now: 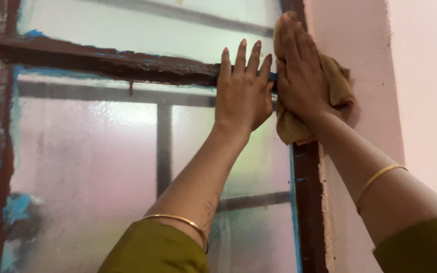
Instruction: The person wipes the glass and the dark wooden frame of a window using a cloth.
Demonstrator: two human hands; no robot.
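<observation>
- Fingers (240, 58) of the left hand (243, 93) are seen extended and close together, laid flat against the window; nothing is gripped. Fingers (295, 43) of the right hand (302, 76) are likewise extended, pressed flat on a cloth rather than curled round it.
- Frosted glass (87, 167) is noted as the largest surface: translucent, textured, with dark bars showing through from behind.
- Pink wall (426, 81) is recorded to the right of the window, directly beside the frame.
- Window frame (308, 202) is observed as dark brown, with blue paint streaks along its edges; a horizontal crossbar (107, 59) of the same colour runs across the upper part.
- Both forearms are raised from the bottom edge toward the upper right corner of the window; olive-green sleeves (153, 250) are visible at the elbows.
- Left palm is placed on the glass just below the crossbar, fingertips overlapping it.
- Tan cloth (337, 83) is held under the right palm against the vertical frame member where it meets the wall, at crossbar height; folds hang out below and to the right of the hand.
- The two hands lie just beside each other, nearly touching.
- A thin gold bangle (380, 174) is worn on each wrist.
</observation>
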